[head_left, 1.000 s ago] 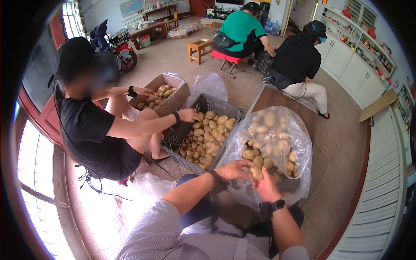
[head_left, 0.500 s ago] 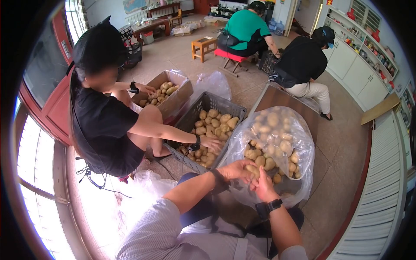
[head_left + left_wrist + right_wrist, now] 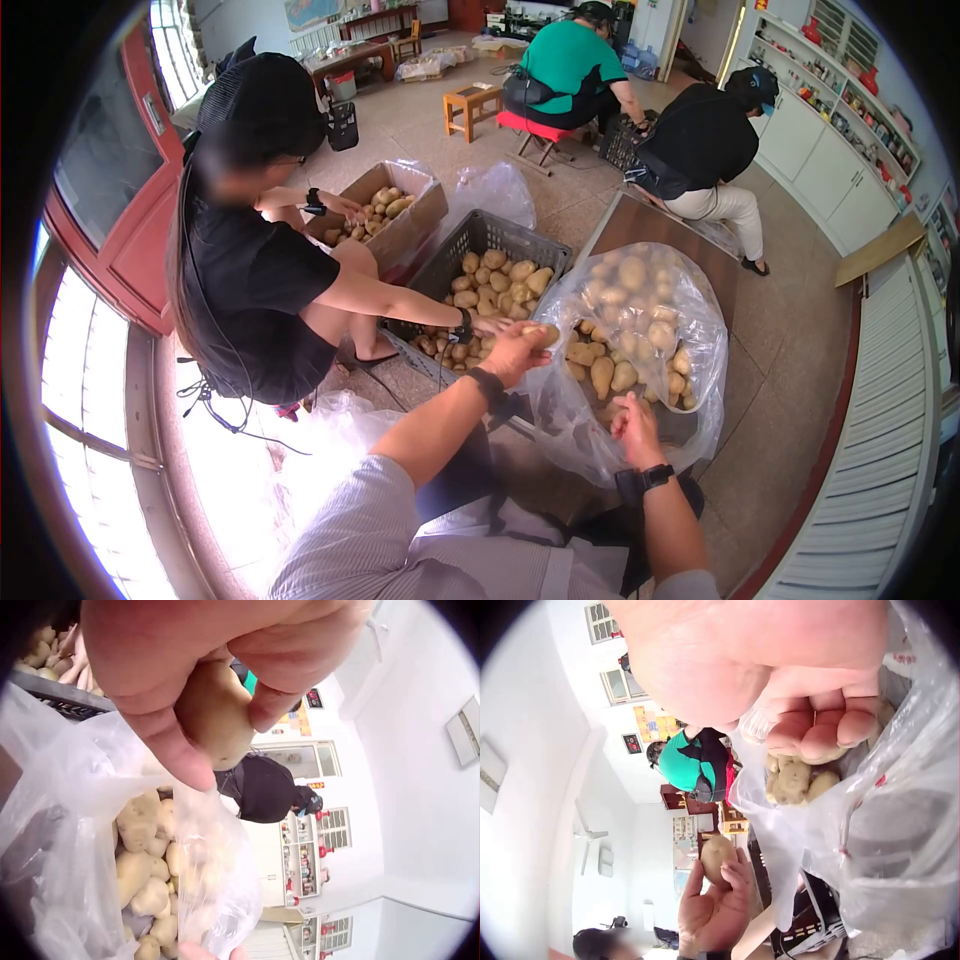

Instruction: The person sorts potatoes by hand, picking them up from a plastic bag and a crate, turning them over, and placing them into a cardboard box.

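Note:
My left hand (image 3: 518, 355) pinches a smooth tan potato (image 3: 217, 716) between thumb and fingers. It holds the potato up near the front right corner of a grey plastic crate (image 3: 440, 270). My right hand (image 3: 636, 432) is over the near side of a clear plastic bag (image 3: 690, 300), its fingers loosely bent and nothing seen in its grip. Loose potatoes (image 3: 791, 780) lie in the bag just beyond those fingers in the right wrist view. More potatoes (image 3: 500, 285) fill the crate.
A seated person in black (image 3: 250, 250) reaches one hand into the crate and the other into a cardboard box (image 3: 425, 215) of potatoes. Two more people sit farther back, one in green (image 3: 565, 65). A wooden stool (image 3: 470, 110) stands behind. Crumpled plastic (image 3: 340, 430) lies at left.
My hands, together around the potato before, have parted. The left hand has carried the potato left toward the crate; the right has drawn down and right. The person in black has leaned further over the crate.

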Action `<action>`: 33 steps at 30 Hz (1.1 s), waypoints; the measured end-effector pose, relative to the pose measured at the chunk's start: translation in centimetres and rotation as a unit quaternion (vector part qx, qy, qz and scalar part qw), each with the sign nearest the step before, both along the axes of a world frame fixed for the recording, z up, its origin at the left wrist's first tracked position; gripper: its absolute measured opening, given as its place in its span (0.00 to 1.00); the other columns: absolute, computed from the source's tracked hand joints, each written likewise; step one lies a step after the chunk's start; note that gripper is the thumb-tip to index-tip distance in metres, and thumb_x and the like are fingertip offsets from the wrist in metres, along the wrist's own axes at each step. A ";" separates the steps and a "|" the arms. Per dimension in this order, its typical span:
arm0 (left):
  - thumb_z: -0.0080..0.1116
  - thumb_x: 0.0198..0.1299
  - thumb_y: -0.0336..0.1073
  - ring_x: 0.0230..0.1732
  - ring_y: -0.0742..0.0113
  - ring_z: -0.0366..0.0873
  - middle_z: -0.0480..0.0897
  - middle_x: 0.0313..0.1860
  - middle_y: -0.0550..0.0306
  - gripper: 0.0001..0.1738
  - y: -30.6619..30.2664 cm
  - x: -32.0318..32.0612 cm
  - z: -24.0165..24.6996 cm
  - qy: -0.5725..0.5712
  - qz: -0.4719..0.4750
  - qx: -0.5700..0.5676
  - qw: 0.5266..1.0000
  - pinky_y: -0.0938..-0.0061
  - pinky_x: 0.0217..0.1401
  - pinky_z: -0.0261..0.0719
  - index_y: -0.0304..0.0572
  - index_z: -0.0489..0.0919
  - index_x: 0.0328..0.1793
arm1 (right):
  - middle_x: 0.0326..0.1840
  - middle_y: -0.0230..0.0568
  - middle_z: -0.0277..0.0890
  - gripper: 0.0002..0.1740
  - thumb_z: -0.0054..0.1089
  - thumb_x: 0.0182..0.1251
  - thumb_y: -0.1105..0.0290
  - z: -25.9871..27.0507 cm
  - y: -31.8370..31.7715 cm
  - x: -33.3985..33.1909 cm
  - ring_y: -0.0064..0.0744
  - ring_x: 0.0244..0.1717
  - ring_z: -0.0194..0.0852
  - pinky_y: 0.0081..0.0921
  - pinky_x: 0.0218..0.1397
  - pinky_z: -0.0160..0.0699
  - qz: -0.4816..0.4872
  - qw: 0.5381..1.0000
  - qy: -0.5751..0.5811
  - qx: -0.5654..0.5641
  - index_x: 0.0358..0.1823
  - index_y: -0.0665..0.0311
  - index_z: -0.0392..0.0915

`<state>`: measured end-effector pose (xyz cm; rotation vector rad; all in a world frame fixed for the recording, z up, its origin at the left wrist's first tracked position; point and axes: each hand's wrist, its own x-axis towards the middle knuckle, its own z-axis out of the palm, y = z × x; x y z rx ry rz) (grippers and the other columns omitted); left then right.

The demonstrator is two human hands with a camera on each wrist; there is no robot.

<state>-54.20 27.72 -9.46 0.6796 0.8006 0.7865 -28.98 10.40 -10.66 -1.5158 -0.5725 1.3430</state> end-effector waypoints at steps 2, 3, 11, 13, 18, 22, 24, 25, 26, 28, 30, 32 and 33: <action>0.66 0.65 0.41 0.43 0.55 0.83 0.80 0.57 0.48 0.24 1.3 -0.7 -1.4 0.011 0.057 -0.029 0.998 0.65 0.47 0.86 0.39 0.73 0.63 | 0.20 0.30 0.69 0.22 0.52 0.76 0.49 0.2 -0.4 1.1 0.22 0.19 0.68 0.20 0.22 0.66 -0.026 0.999 -0.025 -0.008 0.49 0.63 0.78; 0.66 0.65 0.41 0.43 0.55 0.83 0.80 0.57 0.48 0.24 1.7 -1.7 -2.2 0.012 0.058 -0.028 0.998 0.65 0.47 0.86 0.39 0.73 0.63 | 0.20 0.30 0.69 0.22 0.52 0.76 0.49 0.1 -0.6 1.8 0.22 0.19 0.68 0.20 0.22 0.66 -0.026 0.999 -0.025 -0.008 0.49 0.63 0.78; 0.75 0.48 0.41 0.56 0.42 0.78 0.82 0.51 0.41 0.28 5.6 -5.5 -7.6 0.548 -0.197 0.511 0.632 0.58 0.60 0.77 0.40 0.80 0.56 | 0.27 0.39 0.79 0.12 0.61 0.68 0.64 -5.9 -1.4 5.7 0.32 0.29 0.79 0.29 0.36 0.79 -0.015 0.962 -0.272 -0.016 0.43 0.67 0.82; 0.75 0.47 0.42 0.55 0.41 0.78 0.82 0.49 0.41 0.28 5.8 -5.3 -7.4 0.591 -0.231 0.508 0.583 0.57 0.59 0.77 0.40 0.81 0.53 | 0.31 0.45 0.83 0.12 0.63 0.65 0.67 -6.9 -1.7 6.2 0.38 0.34 0.83 0.32 0.41 0.81 -0.003 0.936 -0.351 -0.006 0.43 0.69 0.82; 0.73 0.48 0.41 0.52 0.41 0.79 0.82 0.46 0.41 0.18 6.0 -5.2 -7.5 0.632 -0.286 0.465 0.550 0.57 0.54 0.78 0.41 0.82 0.42 | 0.41 0.55 0.85 0.14 0.64 0.61 0.66 -6.6 -2.2 6.0 0.52 0.45 0.84 0.39 0.49 0.80 0.054 0.900 -0.430 -0.057 0.44 0.68 0.84; 0.72 0.49 0.40 0.50 0.41 0.79 0.83 0.44 0.42 0.15 6.3 -5.9 -9.4 0.630 -0.235 0.499 0.547 0.57 0.52 0.78 0.41 0.82 0.39 | 0.41 0.54 0.85 0.16 0.65 0.61 0.63 -7.5 -2.3 5.9 0.52 0.46 0.84 0.40 0.51 0.80 0.073 0.897 -0.431 -0.066 0.44 0.67 0.84; 0.70 0.51 0.40 0.49 0.44 0.80 0.84 0.41 0.44 0.12 8.0 -6.0 -11.5 0.524 -0.194 0.205 0.804 0.58 0.50 0.79 0.42 0.84 0.38 | 0.41 0.54 0.85 0.17 0.66 0.61 0.61 -8.0 -2.2 5.8 0.53 0.47 0.83 0.41 0.53 0.80 0.090 0.893 -0.435 -0.064 0.44 0.67 0.84; 0.70 0.51 0.40 0.49 0.44 0.80 0.84 0.41 0.44 0.12 8.1 -5.8 -11.9 0.524 -0.194 0.207 0.803 0.58 0.50 0.79 0.42 0.84 0.38 | 0.41 0.54 0.85 0.17 0.66 0.61 0.61 -8.1 -2.3 5.7 0.53 0.47 0.83 0.41 0.53 0.80 0.089 0.894 -0.436 -0.063 0.44 0.67 0.84; 0.69 0.53 0.38 0.49 0.46 0.81 0.84 0.41 0.45 0.11 7.8 -5.5 -11.3 0.616 -0.274 0.287 0.680 0.59 0.49 0.80 0.43 0.84 0.39 | 0.42 0.54 0.85 0.17 0.66 0.61 0.61 -7.9 -2.4 5.5 0.53 0.48 0.83 0.41 0.53 0.79 0.088 0.887 -0.449 -0.060 0.44 0.66 0.84; 0.68 0.54 0.37 0.49 0.48 0.82 0.85 0.40 0.47 0.10 7.4 -5.3 -10.0 0.686 -0.342 0.358 0.532 0.60 0.48 0.80 0.43 0.85 0.40 | 0.43 0.54 0.85 0.17 0.66 0.61 0.61 -7.6 -2.4 5.1 0.53 0.48 0.83 0.41 0.54 0.79 0.086 0.881 -0.462 -0.056 0.44 0.66 0.84; 0.67 0.55 0.37 0.46 0.52 0.84 0.86 0.39 0.47 0.08 7.5 -5.3 -10.0 0.672 -0.342 0.351 0.555 0.63 0.46 0.81 0.42 0.86 0.38 | 0.37 0.50 0.85 0.14 0.66 0.60 0.65 -7.8 -2.5 5.1 0.46 0.42 0.86 0.36 0.48 0.81 0.091 0.863 -0.496 -0.032 0.43 0.67 0.83; 0.66 0.57 0.40 0.45 0.56 0.85 0.87 0.38 0.52 0.10 6.6 -5.0 -10.4 0.694 -0.325 0.398 0.503 0.65 0.44 0.81 0.45 0.88 0.39 | 0.38 0.50 0.85 0.14 0.66 0.60 0.64 -7.9 -2.7 5.1 0.47 0.42 0.85 0.37 0.49 0.81 0.090 0.859 -0.504 -0.033 0.43 0.67 0.83; 0.65 0.58 0.43 0.43 0.60 0.87 0.89 0.37 0.58 0.11 6.5 -4.9 -10.5 0.713 -0.308 0.442 0.450 0.67 0.43 0.82 0.47 0.89 0.40 | 0.38 0.51 0.85 0.15 0.67 0.60 0.64 -7.8 -2.7 5.1 0.48 0.43 0.85 0.38 0.49 0.81 0.090 0.855 -0.510 -0.036 0.43 0.67 0.83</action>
